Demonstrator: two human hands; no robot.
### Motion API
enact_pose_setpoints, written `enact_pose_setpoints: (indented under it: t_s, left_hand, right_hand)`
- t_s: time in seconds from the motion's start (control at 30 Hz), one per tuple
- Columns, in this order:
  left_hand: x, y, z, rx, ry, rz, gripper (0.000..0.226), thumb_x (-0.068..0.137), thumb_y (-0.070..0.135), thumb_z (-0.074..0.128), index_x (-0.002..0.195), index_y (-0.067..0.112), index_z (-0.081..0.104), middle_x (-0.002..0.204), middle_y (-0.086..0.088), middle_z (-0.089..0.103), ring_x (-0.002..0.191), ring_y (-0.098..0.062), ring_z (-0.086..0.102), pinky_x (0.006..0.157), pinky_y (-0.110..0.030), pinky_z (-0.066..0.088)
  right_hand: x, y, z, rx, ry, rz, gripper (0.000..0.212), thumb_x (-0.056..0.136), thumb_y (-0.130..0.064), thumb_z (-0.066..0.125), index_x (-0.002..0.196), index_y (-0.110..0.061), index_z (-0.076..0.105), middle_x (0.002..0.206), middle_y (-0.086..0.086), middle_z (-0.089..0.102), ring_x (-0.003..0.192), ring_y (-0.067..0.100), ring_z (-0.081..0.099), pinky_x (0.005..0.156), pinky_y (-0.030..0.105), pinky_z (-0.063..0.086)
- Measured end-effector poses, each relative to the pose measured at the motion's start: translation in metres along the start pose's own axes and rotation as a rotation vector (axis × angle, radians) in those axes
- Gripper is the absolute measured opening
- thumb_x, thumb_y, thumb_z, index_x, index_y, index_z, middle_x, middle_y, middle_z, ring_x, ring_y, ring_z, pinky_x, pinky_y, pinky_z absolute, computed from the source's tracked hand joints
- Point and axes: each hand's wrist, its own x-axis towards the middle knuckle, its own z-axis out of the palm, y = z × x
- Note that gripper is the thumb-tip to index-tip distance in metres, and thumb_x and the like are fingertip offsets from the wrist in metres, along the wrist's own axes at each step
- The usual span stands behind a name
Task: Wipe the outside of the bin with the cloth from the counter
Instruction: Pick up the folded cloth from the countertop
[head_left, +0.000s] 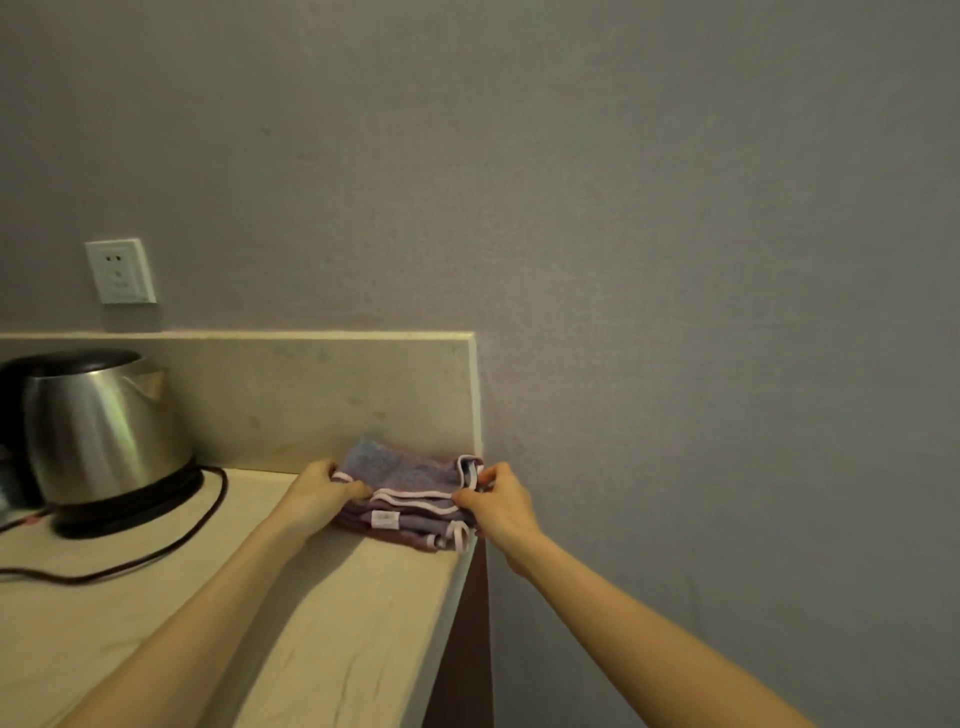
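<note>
A folded purple-blue cloth (410, 483) with pale pink trim lies at the far right corner of a cream table (363, 623), touching the backsplash (311, 395). Two bare arms reach in from below. The left hand (317, 493) has its grip closed on the cloth's left edge, thumb on top; the right hand (498, 501) pinches the right edge. Well to the left stands a steel kettle (104, 431), its dark cord (171, 545) trailing across the table. A white wall socket (120, 271) sits above it.
</note>
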Motion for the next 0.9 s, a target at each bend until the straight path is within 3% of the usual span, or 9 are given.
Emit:
enact_pose_setpoints:
  t_s: [0.1, 0.2, 0.27, 0.4, 0.47, 0.57, 0.7, 0.8, 0.9]
  left_hand:
    - [-0.005, 0.011, 0.004, 0.008, 0.028, 0.14, 0.021, 0.07, 0.003, 0.064, 0.086, 0.002, 0.05, 0.075, -0.012, 0.056, 0.07, -0.019, 0.049, 0.065, -0.035, 0.042]
    - [-0.018, 0.031, 0.009, -0.07, 0.082, 0.223, 0.019, 0.064, 0.004, 0.059, 0.078, 0.006, 0.046, 0.068, -0.009, 0.048, 0.067, -0.018, 0.043, 0.06, -0.034, 0.037]
    - [-0.03, 0.052, 0.01, -0.127, 0.094, 0.272, 0.026, 0.057, 0.012, 0.059, 0.078, 0.004, 0.048, 0.068, -0.009, 0.051, 0.065, -0.019, 0.046, 0.059, -0.033, 0.039]
    - [-0.06, 0.097, 0.019, -0.172, -0.013, 0.4, 0.029, 0.052, 0.014, 0.061, 0.078, 0.005, 0.052, 0.07, -0.01, 0.051, 0.067, -0.018, 0.047, 0.061, -0.034, 0.039]
    - [-0.076, 0.118, 0.029, -0.17, -0.074, 0.447, 0.03, 0.053, 0.011, 0.062, 0.08, 0.001, 0.053, 0.072, -0.012, 0.053, 0.069, -0.019, 0.049, 0.063, -0.035, 0.04]
    - [-0.098, 0.144, 0.047, -0.174, -0.139, 0.47, 0.025, 0.051, 0.009, 0.061, 0.075, 0.007, 0.056, 0.07, -0.008, 0.055, 0.07, -0.018, 0.05, 0.064, -0.034, 0.041]
    - [-0.129, 0.173, 0.072, -0.182, -0.174, 0.478, 0.025, 0.048, 0.007, 0.059, 0.071, 0.015, 0.057, 0.069, -0.007, 0.056, 0.07, -0.017, 0.05, 0.064, -0.032, 0.04]
    - [-0.149, 0.189, 0.091, -0.178, -0.202, 0.497, 0.029, 0.049, 0.01, 0.059, 0.077, 0.016, 0.06, 0.074, -0.006, 0.058, 0.071, -0.013, 0.052, 0.065, -0.029, 0.041]
    - [-0.169, 0.2, 0.109, -0.166, -0.215, 0.495, 0.031, 0.055, 0.012, 0.061, 0.087, 0.011, 0.063, 0.079, -0.007, 0.062, 0.075, -0.013, 0.055, 0.069, -0.029, 0.046]
  right_hand:
    - [0.003, 0.002, -0.004, 0.003, -0.011, -0.002, 0.024, 0.079, -0.013, 0.07, 0.089, -0.011, 0.048, 0.098, 0.012, 0.06, 0.077, 0.018, 0.057, 0.06, 0.025, 0.047]
    - [0.002, 0.006, -0.014, -0.072, 0.018, -0.078, 0.031, 0.076, -0.013, 0.071, 0.096, -0.011, 0.048, 0.106, 0.013, 0.055, 0.091, 0.024, 0.057, 0.068, 0.027, 0.047]
    - [0.0, 0.006, -0.023, -0.108, 0.028, -0.162, 0.034, 0.074, -0.012, 0.071, 0.098, -0.011, 0.047, 0.109, 0.01, 0.05, 0.094, 0.021, 0.052, 0.066, 0.019, 0.041]
    - [-0.009, 0.001, -0.049, -0.137, -0.013, -0.316, 0.054, 0.072, -0.015, 0.071, 0.12, -0.012, 0.047, 0.116, -0.001, 0.041, 0.11, 0.016, 0.039, 0.085, 0.025, 0.037]
    - [-0.019, -0.003, -0.066, -0.127, -0.071, -0.376, 0.063, 0.067, -0.017, 0.067, 0.127, -0.019, 0.044, 0.118, -0.005, 0.039, 0.112, 0.015, 0.036, 0.086, 0.026, 0.036]
    - [-0.037, -0.009, -0.093, -0.016, -0.23, -0.341, 0.053, 0.06, -0.011, 0.062, 0.112, -0.017, 0.054, 0.109, 0.005, 0.058, 0.099, 0.019, 0.055, 0.081, 0.038, 0.05]
    - [-0.062, -0.009, -0.136, 0.073, -0.372, -0.27, 0.027, 0.057, -0.005, 0.063, 0.081, -0.017, 0.064, 0.067, -0.012, 0.068, 0.063, 0.0, 0.061, 0.058, 0.019, 0.047]
    - [-0.084, -0.007, -0.173, 0.095, -0.42, -0.25, 0.022, 0.063, -0.004, 0.068, 0.081, -0.017, 0.067, 0.069, -0.012, 0.072, 0.066, 0.0, 0.065, 0.056, 0.015, 0.047]
    - [-0.104, -0.002, -0.207, 0.068, -0.422, -0.212, 0.015, 0.072, -0.002, 0.069, 0.086, -0.009, 0.068, 0.075, -0.006, 0.073, 0.071, 0.008, 0.068, 0.061, 0.02, 0.051]
